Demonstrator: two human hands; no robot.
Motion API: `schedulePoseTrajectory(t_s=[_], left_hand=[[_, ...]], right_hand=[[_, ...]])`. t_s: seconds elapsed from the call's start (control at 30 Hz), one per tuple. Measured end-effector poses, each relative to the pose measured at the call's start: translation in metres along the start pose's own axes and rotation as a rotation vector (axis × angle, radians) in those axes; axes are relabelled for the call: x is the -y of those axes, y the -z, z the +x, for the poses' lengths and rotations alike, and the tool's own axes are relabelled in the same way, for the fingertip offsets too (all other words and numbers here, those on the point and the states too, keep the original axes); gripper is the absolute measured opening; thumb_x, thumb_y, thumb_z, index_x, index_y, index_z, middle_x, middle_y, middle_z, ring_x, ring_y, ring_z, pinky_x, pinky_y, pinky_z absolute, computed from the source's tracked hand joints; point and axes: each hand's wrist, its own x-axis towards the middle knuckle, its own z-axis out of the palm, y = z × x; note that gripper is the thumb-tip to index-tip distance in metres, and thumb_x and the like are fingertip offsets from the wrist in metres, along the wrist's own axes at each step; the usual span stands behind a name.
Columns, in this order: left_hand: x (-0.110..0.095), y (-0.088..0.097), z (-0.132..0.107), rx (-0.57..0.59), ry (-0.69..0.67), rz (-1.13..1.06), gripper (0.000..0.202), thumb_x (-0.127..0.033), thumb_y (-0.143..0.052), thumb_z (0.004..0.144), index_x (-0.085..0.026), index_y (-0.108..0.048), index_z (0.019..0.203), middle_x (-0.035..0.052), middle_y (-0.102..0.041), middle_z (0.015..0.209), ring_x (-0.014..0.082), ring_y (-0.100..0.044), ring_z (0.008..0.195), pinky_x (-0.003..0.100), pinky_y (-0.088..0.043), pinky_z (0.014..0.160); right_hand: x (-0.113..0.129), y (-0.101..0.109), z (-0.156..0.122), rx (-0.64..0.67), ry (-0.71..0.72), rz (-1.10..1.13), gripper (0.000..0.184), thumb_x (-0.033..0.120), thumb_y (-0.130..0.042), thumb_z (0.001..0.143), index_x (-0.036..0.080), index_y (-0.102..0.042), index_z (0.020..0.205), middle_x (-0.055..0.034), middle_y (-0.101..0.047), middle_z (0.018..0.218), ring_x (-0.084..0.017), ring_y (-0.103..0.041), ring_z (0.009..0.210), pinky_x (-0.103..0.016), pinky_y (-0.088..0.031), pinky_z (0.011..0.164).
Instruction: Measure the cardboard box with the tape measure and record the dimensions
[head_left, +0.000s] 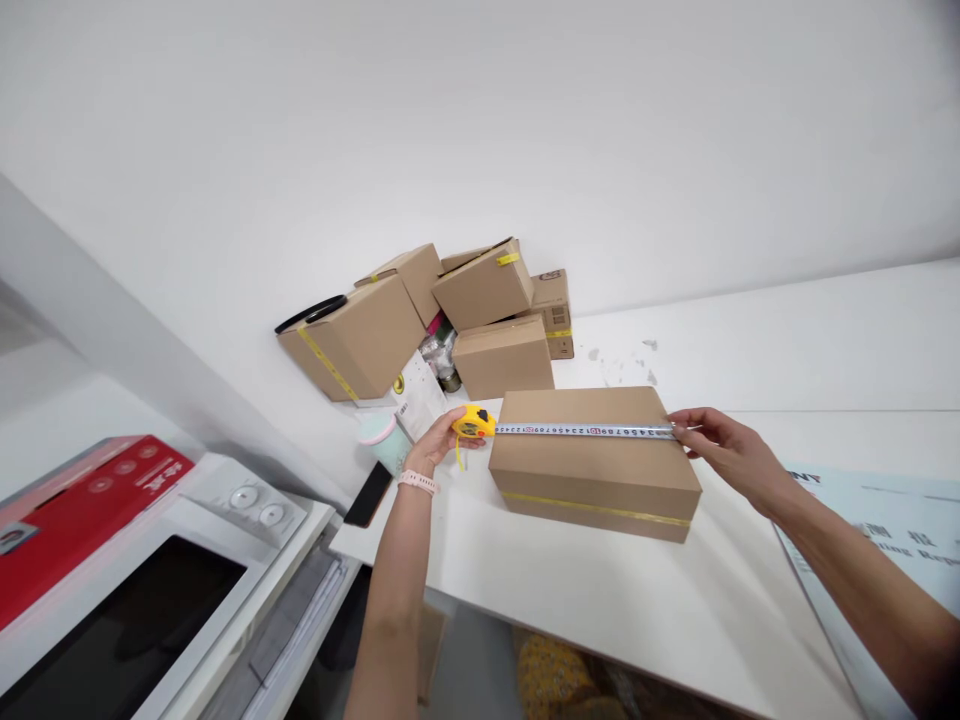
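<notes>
A closed brown cardboard box [592,480] lies on the white table, with a strip of yellow tape along its near side. My left hand [436,440] is closed around a yellow tape measure [474,422] at the box's left edge. From its case, the blade [585,430] runs straight across the top of the box, numbers facing up. At the right edge of the box, my right hand [716,445] pinches the blade's free end between thumb and fingers.
Several cardboard boxes [360,340] are piled against the wall at the back left. A mint cup [384,440] with a pink rim and a dark phone [369,495] are left of my left hand. A microwave [150,590] carries a red box [82,515]. Pale-blue printed paper [885,540] lies right.
</notes>
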Motion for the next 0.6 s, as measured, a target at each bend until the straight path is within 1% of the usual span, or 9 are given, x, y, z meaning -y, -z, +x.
schedulePoseTrajectory(t_s=[0.1,0.17,0.2,0.27,0.33,0.43,0.5,0.6], left_hand=[[-0.001,0.000,-0.001,0.014,0.006,0.011,0.039,-0.039,-0.067,0.101,-0.018,-0.061,0.133,0.0101,-0.064,0.133,0.0250,-0.067,0.111,0.047,-0.059,0.093],[0.000,0.000,-0.001,0.018,0.001,0.019,0.038,-0.040,-0.066,0.101,-0.017,-0.063,0.131,0.0108,-0.066,0.129,0.0253,-0.068,0.109,0.046,-0.060,0.092],[0.000,0.000,-0.001,0.018,-0.006,0.023,0.038,-0.042,-0.066,0.100,-0.015,-0.065,0.127,0.0115,-0.069,0.124,0.0255,-0.070,0.104,0.044,-0.060,0.089],[0.001,0.000,0.000,0.014,-0.029,0.031,0.040,-0.047,-0.065,0.098,-0.011,-0.070,0.116,0.0129,-0.075,0.107,0.0254,-0.073,0.090,0.040,-0.061,0.082],[0.001,-0.001,0.001,0.011,-0.060,0.039,0.042,-0.050,-0.068,0.092,-0.010,-0.073,0.104,0.0130,-0.077,0.091,0.0251,-0.073,0.076,0.038,-0.060,0.075],[-0.005,-0.005,-0.002,0.001,-0.124,0.050,0.042,-0.051,-0.075,0.083,-0.011,-0.073,0.096,0.0114,-0.078,0.082,0.0242,-0.071,0.067,0.037,-0.059,0.069],[-0.015,-0.010,-0.013,0.004,-0.179,0.055,0.043,-0.050,-0.078,0.078,-0.011,-0.072,0.096,0.0109,-0.078,0.083,0.0234,-0.071,0.067,0.034,-0.059,0.067],[-0.027,-0.026,-0.045,0.056,-0.247,0.066,0.048,-0.049,-0.083,0.073,-0.013,-0.069,0.102,0.0097,-0.078,0.090,0.0215,-0.072,0.071,0.030,-0.058,0.068]], right_hand=[[0.001,0.001,0.000,0.007,0.007,0.012,0.042,0.060,-0.074,0.080,0.025,-0.076,0.103,-0.0088,-0.076,0.102,-0.026,-0.070,0.087,-0.044,-0.061,0.077],[0.002,0.001,0.000,0.022,0.001,0.019,0.040,0.058,-0.074,0.081,0.025,-0.078,0.103,-0.0089,-0.077,0.103,-0.028,-0.070,0.090,-0.045,-0.061,0.078],[0.003,0.001,0.000,0.027,-0.003,0.020,0.039,0.057,-0.073,0.080,0.025,-0.079,0.102,-0.0089,-0.077,0.104,-0.028,-0.070,0.092,-0.045,-0.061,0.079],[0.004,0.001,0.000,0.039,-0.008,0.016,0.037,0.056,-0.073,0.080,0.025,-0.079,0.098,-0.0086,-0.077,0.105,-0.029,-0.069,0.093,-0.046,-0.060,0.080],[0.006,0.000,-0.001,0.064,-0.006,-0.002,0.036,0.057,-0.072,0.081,0.025,-0.077,0.096,-0.0079,-0.077,0.102,-0.028,-0.069,0.090,-0.046,-0.059,0.081],[0.009,0.002,-0.001,0.119,0.015,-0.064,0.041,0.065,-0.068,0.083,0.025,-0.072,0.092,-0.0070,-0.075,0.095,-0.025,-0.066,0.083,-0.043,-0.058,0.076],[0.015,0.009,0.001,0.144,0.036,-0.130,0.046,0.071,-0.064,0.084,0.025,-0.068,0.087,-0.0068,-0.071,0.089,-0.024,-0.063,0.080,-0.040,-0.056,0.070],[0.034,0.030,0.007,0.129,0.077,-0.192,0.050,0.075,-0.057,0.089,0.025,-0.063,0.085,-0.0067,-0.065,0.082,-0.022,-0.059,0.076,-0.037,-0.052,0.067]])
